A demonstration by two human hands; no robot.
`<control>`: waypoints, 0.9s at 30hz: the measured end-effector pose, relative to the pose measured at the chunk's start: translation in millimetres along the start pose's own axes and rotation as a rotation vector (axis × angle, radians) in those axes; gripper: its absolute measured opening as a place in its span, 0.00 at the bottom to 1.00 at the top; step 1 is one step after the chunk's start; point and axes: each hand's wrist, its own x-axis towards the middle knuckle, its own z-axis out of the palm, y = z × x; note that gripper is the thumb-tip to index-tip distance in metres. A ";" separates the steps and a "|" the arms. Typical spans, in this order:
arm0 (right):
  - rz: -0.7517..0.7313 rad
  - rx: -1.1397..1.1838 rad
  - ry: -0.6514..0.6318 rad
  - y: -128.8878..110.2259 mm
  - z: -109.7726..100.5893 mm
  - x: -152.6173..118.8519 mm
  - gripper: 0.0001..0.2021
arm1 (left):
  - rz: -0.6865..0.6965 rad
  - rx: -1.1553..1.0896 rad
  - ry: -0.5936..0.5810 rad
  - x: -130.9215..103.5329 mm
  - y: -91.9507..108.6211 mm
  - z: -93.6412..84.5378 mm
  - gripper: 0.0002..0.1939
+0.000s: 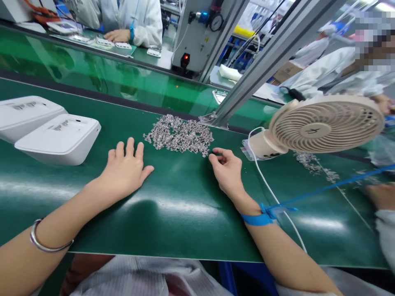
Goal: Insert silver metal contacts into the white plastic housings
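A heap of small, shiny metal clip-like pieces (182, 135) lies on the green tabletop. Flat on the table to the left of the heap is my left hand (125, 170), its fingers spread and holding nothing. At the heap's right edge, my right hand (227, 170) is curled, with thumb and forefinger drawn close together by the outermost pieces. Whether a piece sits between those fingertips is too small to make out. A blue wrist strap (257, 219) with a cord circles my right wrist.
Two white plastic housings (58, 137) stand at the left. A beige desk fan (317, 127) is at the right, its white cable (267, 185) crossing the table. A metal post (256, 61) rises behind the heap. Co-workers sit across the green belt (101, 78) and at the right.
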 end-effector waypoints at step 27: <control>-0.027 0.133 -0.098 -19.7 3.0 -6.5 0.07 | 0.123 -0.106 -0.111 -2.8 2.9 2.4 0.31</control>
